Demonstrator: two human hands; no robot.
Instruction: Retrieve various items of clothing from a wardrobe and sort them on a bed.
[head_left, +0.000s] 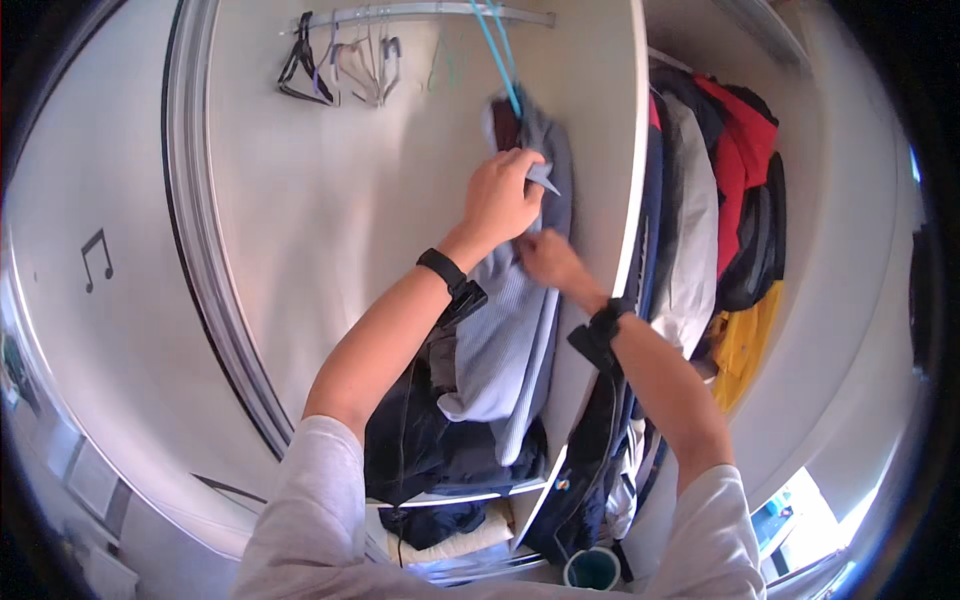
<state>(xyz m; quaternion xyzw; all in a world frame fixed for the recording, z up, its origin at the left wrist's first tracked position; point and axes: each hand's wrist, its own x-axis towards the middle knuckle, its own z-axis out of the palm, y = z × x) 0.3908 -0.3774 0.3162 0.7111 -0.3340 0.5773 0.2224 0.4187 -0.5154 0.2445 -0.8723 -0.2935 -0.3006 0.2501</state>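
A grey-blue finely striped shirt (499, 337) hangs before me in the wardrobe, on a light blue hanger (501, 56) whose upper part runs up to the top of the picture. My left hand (504, 193) grips the shirt near its collar, where a pointed collar tip (545, 178) sticks out past my fingers. Just below and to the right, my right hand (553, 259) is blurred; its fingers are bent against the shirt's front. Both wrists carry black straps with a small device. The shirt's dark red inner neck (506, 124) shows at the top.
Several empty hangers (360, 67) hang from the metal rail (442, 9) at left. A white partition (634, 150) separates jackets (690, 180) on the right. Dark folded clothes (457, 457) lie on the shelf below the shirt. A bucket-like container (592, 571) stands at the bottom.
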